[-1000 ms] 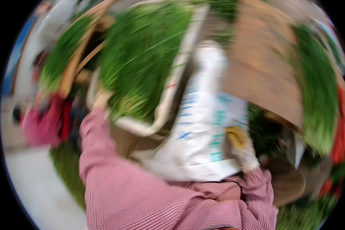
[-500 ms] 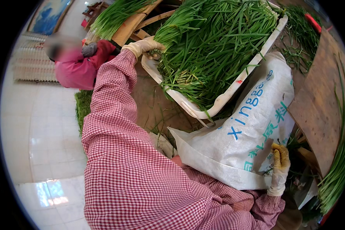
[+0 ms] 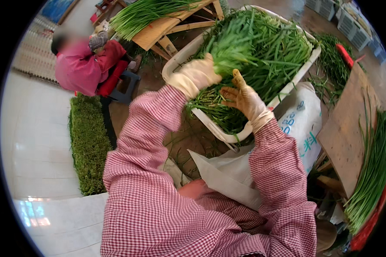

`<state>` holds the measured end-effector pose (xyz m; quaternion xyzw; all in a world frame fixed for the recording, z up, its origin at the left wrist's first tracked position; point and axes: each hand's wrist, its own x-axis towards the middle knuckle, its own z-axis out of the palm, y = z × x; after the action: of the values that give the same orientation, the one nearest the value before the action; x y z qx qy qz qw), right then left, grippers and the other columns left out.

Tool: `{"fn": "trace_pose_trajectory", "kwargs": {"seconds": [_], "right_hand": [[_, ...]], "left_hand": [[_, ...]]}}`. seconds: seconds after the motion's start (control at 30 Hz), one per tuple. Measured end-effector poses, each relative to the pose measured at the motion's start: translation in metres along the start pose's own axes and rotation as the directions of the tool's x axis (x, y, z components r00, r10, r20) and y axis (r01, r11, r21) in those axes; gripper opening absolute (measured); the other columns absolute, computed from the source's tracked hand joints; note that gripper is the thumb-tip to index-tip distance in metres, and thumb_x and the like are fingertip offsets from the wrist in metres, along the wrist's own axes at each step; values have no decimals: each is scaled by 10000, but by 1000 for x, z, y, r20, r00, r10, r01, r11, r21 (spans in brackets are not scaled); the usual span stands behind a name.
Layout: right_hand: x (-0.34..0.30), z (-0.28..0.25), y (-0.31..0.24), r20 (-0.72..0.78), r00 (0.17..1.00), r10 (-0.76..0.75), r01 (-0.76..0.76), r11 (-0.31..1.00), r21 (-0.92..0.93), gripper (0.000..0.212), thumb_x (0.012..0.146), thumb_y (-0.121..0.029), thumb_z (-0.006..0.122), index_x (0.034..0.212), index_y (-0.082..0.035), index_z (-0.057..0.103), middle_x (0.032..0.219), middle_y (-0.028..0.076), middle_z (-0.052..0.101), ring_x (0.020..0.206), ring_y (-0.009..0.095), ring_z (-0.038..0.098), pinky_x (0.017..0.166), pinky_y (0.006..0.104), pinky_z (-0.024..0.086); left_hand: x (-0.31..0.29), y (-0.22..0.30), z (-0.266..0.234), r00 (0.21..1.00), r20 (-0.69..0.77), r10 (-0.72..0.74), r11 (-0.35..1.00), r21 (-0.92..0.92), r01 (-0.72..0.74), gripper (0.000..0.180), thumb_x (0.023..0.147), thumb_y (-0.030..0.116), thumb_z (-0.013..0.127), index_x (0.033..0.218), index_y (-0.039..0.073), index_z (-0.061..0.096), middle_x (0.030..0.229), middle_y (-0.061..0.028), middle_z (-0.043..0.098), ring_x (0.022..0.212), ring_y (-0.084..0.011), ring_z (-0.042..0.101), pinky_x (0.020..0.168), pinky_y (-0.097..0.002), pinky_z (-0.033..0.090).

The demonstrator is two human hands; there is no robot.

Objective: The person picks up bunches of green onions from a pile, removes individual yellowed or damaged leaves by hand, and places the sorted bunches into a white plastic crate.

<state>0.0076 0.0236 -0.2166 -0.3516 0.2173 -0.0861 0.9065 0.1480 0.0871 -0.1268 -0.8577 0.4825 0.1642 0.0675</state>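
Observation:
My gloved left hand [image 3: 197, 76] is closed round the pale stem end of a bunch of chives [image 3: 233, 45], whose green leaves point up and away. Beside it on the right, my gloved right hand [image 3: 246, 99] has its stained fingers apart, with nothing in them. Both hands are over the near part of a white plastic crate [image 3: 297, 77] heaped with loose green chives [image 3: 283, 47]. A white woven sack [image 3: 304, 124] lies over my lap, partly hidden behind my right forearm.
A person in pink [image 3: 79, 70] sits at the left near a block of green stems [image 3: 88, 145]. Chives lie on a sloping wooden board [image 3: 158, 32] at the far left. Another board [image 3: 351, 132] leans at the right beside more chives [image 3: 371, 171]. Grey crates [image 3: 354, 28] stand far right.
My left hand has lifted the bunch from the crate's left side and moved right. My right hand has come up from the sack to the crate. The view has shifted.

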Motion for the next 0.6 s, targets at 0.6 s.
{"fn": "trace_pose_trajectory", "kwargs": {"seconds": [0.6], "right_hand": [[25,-39,43,-101,994,-35,80,867,491,297,801,-244,635,1021,-76,526,970,115,594,843,260,605,723,416,530]], "left_hand": [[-75,61,116,950,-285,130,954,-225,-199,555,853,264,469,1312,6,296,1216,-264,448,729,-246,623,583,-291,508]]}}
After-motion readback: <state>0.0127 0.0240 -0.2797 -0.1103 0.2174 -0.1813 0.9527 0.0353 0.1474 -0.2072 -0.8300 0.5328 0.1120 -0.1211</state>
